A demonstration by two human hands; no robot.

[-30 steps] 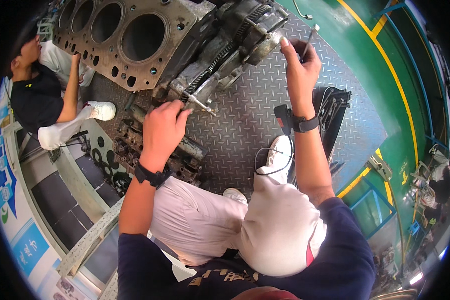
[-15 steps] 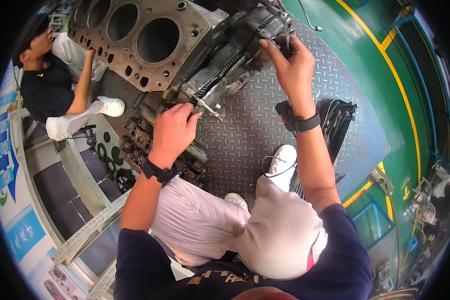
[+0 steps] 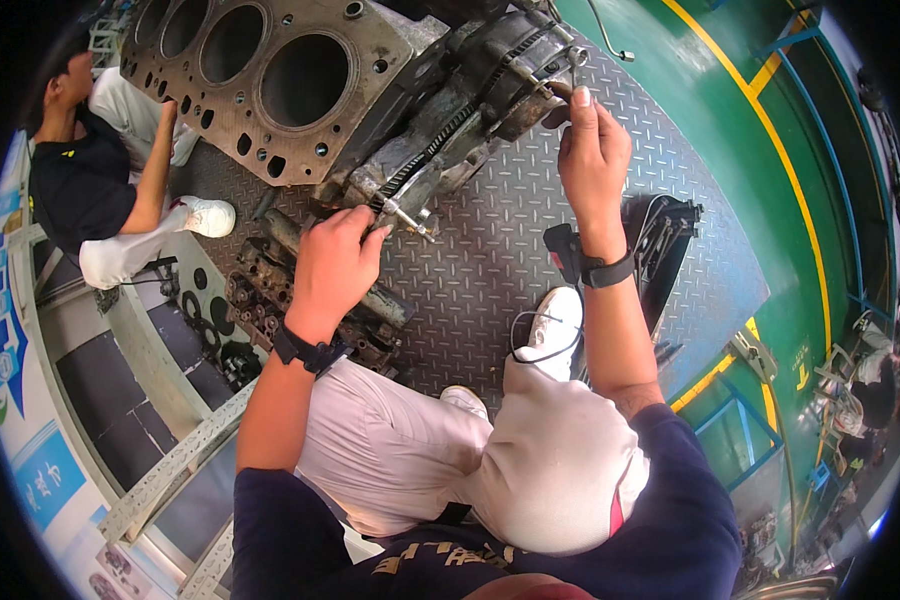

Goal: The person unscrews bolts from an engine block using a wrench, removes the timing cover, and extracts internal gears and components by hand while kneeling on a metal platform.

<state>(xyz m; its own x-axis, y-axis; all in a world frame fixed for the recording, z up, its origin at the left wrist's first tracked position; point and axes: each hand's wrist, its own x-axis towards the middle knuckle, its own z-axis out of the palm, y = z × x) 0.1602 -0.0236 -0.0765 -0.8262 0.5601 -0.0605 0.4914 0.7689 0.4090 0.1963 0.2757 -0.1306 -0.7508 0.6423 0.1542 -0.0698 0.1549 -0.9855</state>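
Around slim tool (image 3: pixel 574 77), right grip (image 3: pixel 595 165) (closed)

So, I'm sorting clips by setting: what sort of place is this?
Probably an engine repair or training workshop: an engine block with open cylinder bores stands over diamond-plate flooring, and yellow lines mark the green floor beyond.

Yellow lines (image 3: pixel 796 170) cross the green floor (image 3: pixel 710 110).

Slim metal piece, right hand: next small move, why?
Probably check how the slim metal piece sits before pushing: the right hand holds it, upper end at the engine assembly, but contact is unclear; the left hand is at the assembly's lower-left end.
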